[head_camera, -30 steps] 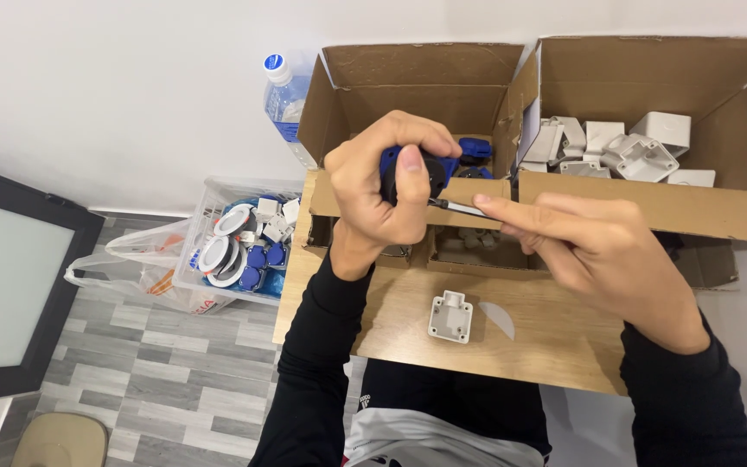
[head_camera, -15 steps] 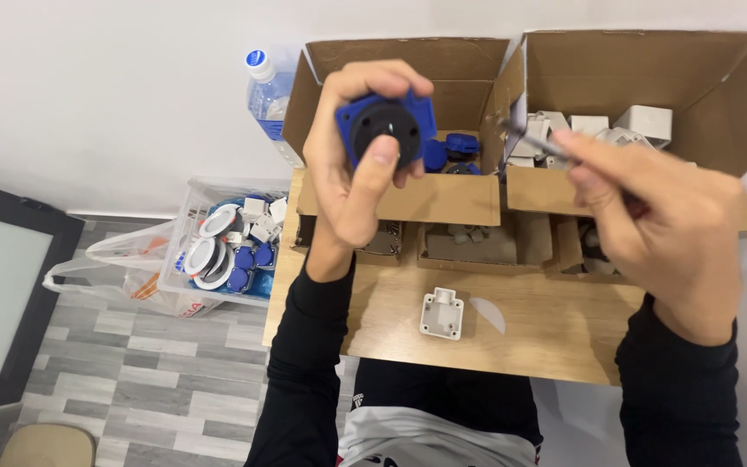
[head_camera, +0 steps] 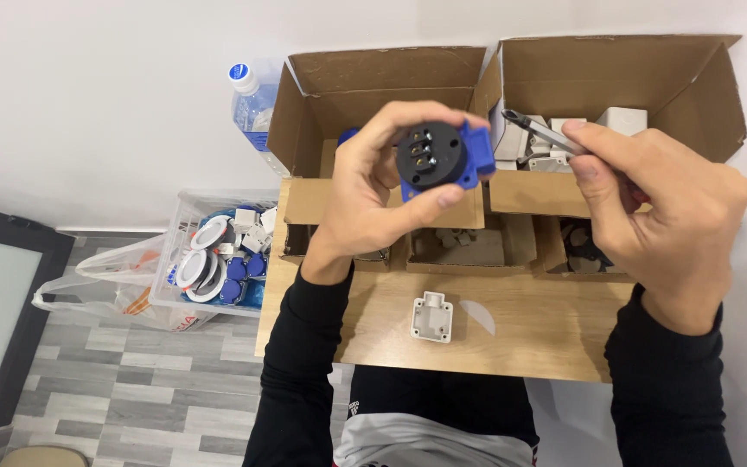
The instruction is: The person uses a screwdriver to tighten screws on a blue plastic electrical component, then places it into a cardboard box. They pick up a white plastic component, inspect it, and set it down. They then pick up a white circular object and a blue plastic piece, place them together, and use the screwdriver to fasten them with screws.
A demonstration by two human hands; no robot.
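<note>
My left hand [head_camera: 373,195] holds a blue socket part [head_camera: 437,160] with a round black face and metal contacts, raised in front of the left cardboard box [head_camera: 365,73]. My right hand [head_camera: 659,203] grips a thin metal tool [head_camera: 533,128], probably a screwdriver, with its tip pointing left and a short gap between it and the blue part. Below both hands, a small white plastic housing [head_camera: 432,316] lies on the wooden table [head_camera: 546,346].
The right cardboard box [head_camera: 650,69] holds several white parts. Small open compartments [head_camera: 460,246] sit along the table's back. A plastic bottle [head_camera: 252,104] stands left of the boxes. On the floor a clear bin [head_camera: 218,259] holds white and blue parts, beside a plastic bag [head_camera: 97,281].
My left hand has turned the blue part so its black face points at the camera. My right hand has drawn the tool away to the right.
</note>
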